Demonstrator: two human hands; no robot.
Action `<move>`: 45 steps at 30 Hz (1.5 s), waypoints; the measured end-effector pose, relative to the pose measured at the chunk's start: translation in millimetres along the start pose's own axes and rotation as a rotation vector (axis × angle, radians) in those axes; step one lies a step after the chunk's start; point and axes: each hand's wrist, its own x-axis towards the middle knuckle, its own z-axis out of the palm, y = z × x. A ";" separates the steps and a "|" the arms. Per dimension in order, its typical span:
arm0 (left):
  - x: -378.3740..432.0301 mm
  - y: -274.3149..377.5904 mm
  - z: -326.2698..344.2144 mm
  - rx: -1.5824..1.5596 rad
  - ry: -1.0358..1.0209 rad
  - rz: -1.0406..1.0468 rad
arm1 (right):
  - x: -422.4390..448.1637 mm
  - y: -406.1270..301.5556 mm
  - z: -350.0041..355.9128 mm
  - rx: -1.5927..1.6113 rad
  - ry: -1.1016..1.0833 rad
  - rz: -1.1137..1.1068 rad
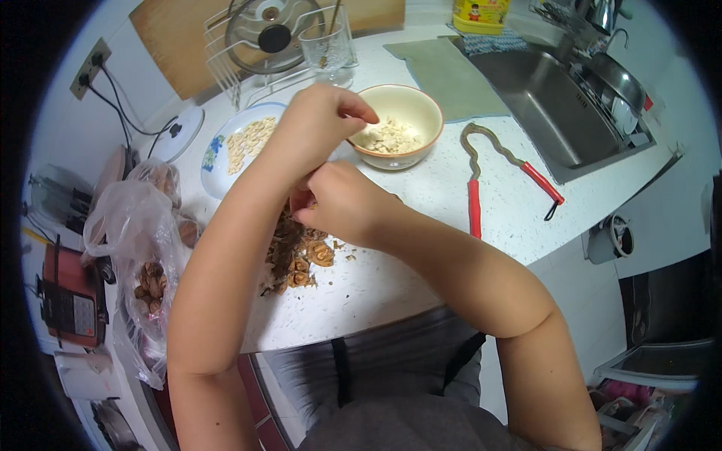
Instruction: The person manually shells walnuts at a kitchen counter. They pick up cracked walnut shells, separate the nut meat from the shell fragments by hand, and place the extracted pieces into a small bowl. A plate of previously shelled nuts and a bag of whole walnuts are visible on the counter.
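Note:
My left hand (333, 115) reaches over the left rim of a cream bowl (431, 121), thumb and forefinger close together. Pale broken nut pieces (395, 135) lie in the bowl. Whether a bit sits between those fingertips is too small to tell. Just below, my right hand (347, 203) is curled above a heap of brown walnut shells (299, 253); what its fingers hold is hidden. Partly behind my left forearm stands a blue-rimmed plate (217, 177) with pale kernels (248, 144). To the right lies a hinged metal nutcracker (476, 163) with red grips.
A plastic bag (130, 220) with whole walnuts (151, 287) stands left of my forearm. At the back are a rack with a glass lid (273, 36) and a glass (327, 53). A green cloth (451, 79) lies beside the steel sink (541, 107).

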 end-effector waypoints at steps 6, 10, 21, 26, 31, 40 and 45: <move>-56.8 -3.7 -17.3 -0.281 0.265 -0.057 | 2.3 8.7 -9.1 0.315 0.105 0.096; -92.5 -22.5 -20.8 -0.453 0.236 -0.093 | 3.4 0.9 -11.8 0.683 0.106 0.195; -108.3 -40.1 -11.5 -0.590 0.275 -0.099 | 3.9 -1.0 -7.0 0.802 -0.032 0.254; -110.8 -43.9 -14.8 -0.440 0.335 -0.096 | 5.5 0.0 -5.1 1.012 0.048 0.229; -111.7 -49.3 -16.9 -0.335 0.329 -0.056 | 5.6 -1.9 -7.8 0.975 0.117 0.234; -110.3 -38.2 -12.9 -0.555 0.452 0.021 | 4.2 -4.5 -7.2 0.873 0.054 0.202; -112.5 -39.6 -13.3 -0.479 0.411 0.027 | 3.1 -4.9 -6.0 0.842 0.036 0.181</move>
